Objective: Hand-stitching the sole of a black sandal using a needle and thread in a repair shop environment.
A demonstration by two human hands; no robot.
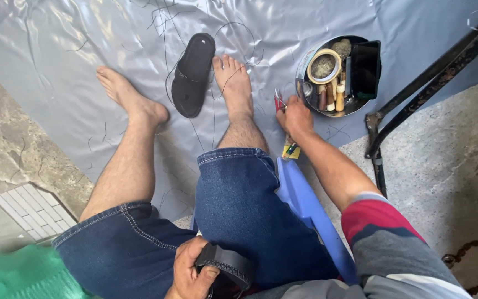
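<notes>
From my remote view, my left hand (192,274) is clenched round a black rubber sandal (227,266) pressed against my lap, its long axis running roughly left to right across my thigh. My right hand (294,116) reaches down to the grey plastic sheet (56,44) on the floor, its grip closed on a small red-handled tool (279,101), just beside the round metal tin (338,75) of spools and tools. That tool lies well ahead and to the right of the held sandal, so the right hand is the nearer one. A second black sandal (193,75) lies between my bare feet, toe pointing away.
</notes>
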